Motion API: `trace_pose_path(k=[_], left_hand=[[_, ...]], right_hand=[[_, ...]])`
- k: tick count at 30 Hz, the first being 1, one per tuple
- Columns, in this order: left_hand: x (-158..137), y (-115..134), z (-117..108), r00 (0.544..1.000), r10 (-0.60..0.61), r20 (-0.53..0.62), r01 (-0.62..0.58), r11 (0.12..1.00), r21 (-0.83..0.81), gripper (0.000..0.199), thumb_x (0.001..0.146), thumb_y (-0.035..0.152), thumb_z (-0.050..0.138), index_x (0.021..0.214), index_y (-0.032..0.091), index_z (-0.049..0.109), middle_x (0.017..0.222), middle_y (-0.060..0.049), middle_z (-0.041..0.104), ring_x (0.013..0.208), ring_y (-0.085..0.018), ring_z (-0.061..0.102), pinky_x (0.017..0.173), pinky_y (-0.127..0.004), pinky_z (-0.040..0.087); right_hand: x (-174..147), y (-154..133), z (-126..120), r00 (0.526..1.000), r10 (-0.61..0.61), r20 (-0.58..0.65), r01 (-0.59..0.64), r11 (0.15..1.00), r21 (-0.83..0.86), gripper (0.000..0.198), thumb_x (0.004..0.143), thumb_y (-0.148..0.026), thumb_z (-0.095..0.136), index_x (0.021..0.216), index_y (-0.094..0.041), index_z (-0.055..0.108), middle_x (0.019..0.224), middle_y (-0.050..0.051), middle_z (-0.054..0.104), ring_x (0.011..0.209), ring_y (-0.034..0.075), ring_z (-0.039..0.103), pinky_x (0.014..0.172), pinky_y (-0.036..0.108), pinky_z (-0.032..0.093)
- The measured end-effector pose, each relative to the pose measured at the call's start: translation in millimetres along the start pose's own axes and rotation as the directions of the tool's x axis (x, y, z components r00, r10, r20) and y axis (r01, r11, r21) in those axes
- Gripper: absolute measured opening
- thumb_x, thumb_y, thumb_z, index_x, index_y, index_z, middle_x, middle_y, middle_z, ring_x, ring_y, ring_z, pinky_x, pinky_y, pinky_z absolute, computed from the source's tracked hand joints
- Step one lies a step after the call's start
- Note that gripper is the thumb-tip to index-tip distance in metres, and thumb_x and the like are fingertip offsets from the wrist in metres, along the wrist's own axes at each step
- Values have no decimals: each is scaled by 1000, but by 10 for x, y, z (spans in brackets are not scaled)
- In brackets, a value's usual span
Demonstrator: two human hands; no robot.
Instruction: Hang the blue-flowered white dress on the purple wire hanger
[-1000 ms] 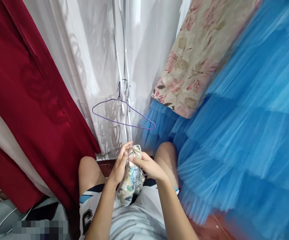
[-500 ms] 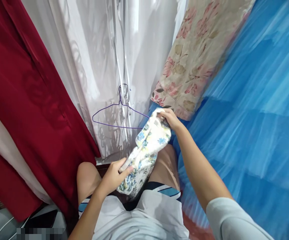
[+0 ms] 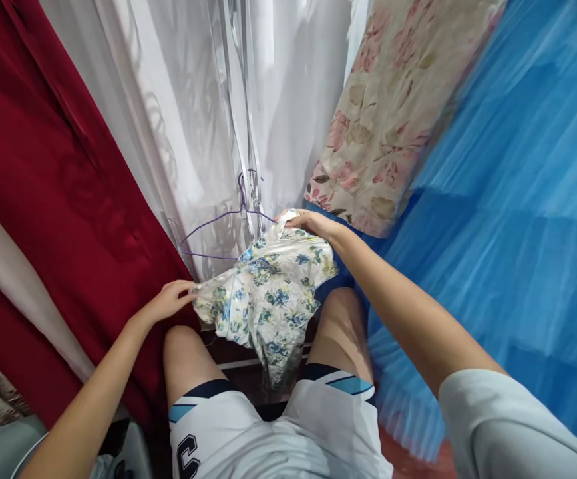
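Observation:
A white garment (image 3: pixel 281 293) printed with blue and yellow flowers hangs spread between my hands, above my knees. My left hand (image 3: pixel 172 298) pinches its left edge with the fingertips. At the upper right, my right hand (image 3: pixel 311 223) grips the top edge of the cloth, some of its fingers hidden by the fabric. Behind the garment a thin purple hanger (image 3: pixel 213 219) hangs by its hook from white ribbons (image 3: pixel 238 120). The cloth covers the hanger's right part, and I cannot tell whether the two touch.
Dark red cloth (image 3: pixel 68 199) hangs at the left and white curtains (image 3: pixel 183 100) behind. A beige flowered cloth (image 3: pixel 368 146) and a blue tulle skirt (image 3: pixel 508 253) hang close on the right. A grey container (image 3: pixel 136 449) stands at the lower left.
The garment has gone from a bunched bundle to spread out. My left hand has moved left and up with its edge, while my right hand has shifted slightly left.

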State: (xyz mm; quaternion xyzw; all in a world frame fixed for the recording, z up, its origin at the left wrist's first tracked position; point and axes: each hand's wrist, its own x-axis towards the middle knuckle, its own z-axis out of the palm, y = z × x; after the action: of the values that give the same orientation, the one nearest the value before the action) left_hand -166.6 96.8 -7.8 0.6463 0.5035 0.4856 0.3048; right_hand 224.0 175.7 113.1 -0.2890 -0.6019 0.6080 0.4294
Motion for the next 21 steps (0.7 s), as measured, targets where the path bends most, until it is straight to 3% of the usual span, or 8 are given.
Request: trace_pose_path(k=[3, 6, 10, 13, 16, 18, 21], left_hand=[[398, 88, -221, 993, 69, -92, -57, 990, 127, 14, 62, 9, 68, 69, 21, 66, 81, -6, 69, 85, -24, 64, 83, -29, 47], [787, 286, -305, 944, 268, -191, -196, 924, 328, 20, 70, 9, 57, 84, 19, 67, 89, -5, 68, 88, -22, 59, 88, -29, 42], [1082, 537, -125, 902, 289, -322, -209, 943, 259, 27, 79, 13, 50, 104, 18, 58, 84, -3, 63, 77, -18, 56, 80, -29, 43], [1032, 621, 55, 841, 346, -416, -223, 922, 317, 32, 80, 18, 56, 111, 20, 53, 93, -4, 63, 83, -19, 59, 77, -28, 42], [839, 650, 158, 759, 443, -478, -216, 863, 457, 23, 81, 26, 61, 102, 20, 56, 98, -6, 64, 90, -21, 59, 77, -28, 40], [712, 691, 202, 749, 480, -456, -215, 828, 518, 16, 87, 33, 56, 93, 20, 59, 94, -6, 65, 85, -20, 58, 75, -27, 39], [598, 821, 259, 763, 517, -389, -196, 758, 622, 27, 93, 40, 47, 84, 20, 62, 83, -6, 65, 75, -21, 57, 68, -27, 34]], right_hand=[[46, -10, -1, 999, 17, 35, -17, 1000, -4, 17, 62, -5, 67, 77, -10, 70, 69, 7, 72, 61, 20, 67, 57, 27, 51], [84, -14, -23, 996, 91, -17, -91, 996, -22, 8, 64, -9, 68, 72, -10, 69, 64, 8, 71, 55, 21, 65, 52, 29, 51], [1, -2, -111, 986, 168, 14, -167, 986, -19, 13, 67, -15, 74, 79, -11, 70, 73, 11, 74, 61, 24, 68, 52, 31, 53], [-202, 153, -219, 990, 141, -7, -141, 989, -54, 24, 65, -25, 81, 84, -13, 71, 78, 10, 74, 62, 22, 68, 50, 28, 52], [-428, 395, -322, 980, -20, -198, 6, 997, -74, 30, 63, -35, 84, 77, -14, 69, 68, 5, 70, 53, 16, 62, 46, 24, 46], [-505, 461, -358, 957, -111, -267, 99, 993, -56, 30, 64, -39, 83, 71, -15, 66, 62, 2, 66, 49, 14, 58, 45, 23, 43], [-455, 271, -294, 940, -200, -275, 210, 978, 6, 26, 67, -36, 79, 67, -16, 63, 58, 0, 63, 48, 13, 55, 47, 23, 42]])
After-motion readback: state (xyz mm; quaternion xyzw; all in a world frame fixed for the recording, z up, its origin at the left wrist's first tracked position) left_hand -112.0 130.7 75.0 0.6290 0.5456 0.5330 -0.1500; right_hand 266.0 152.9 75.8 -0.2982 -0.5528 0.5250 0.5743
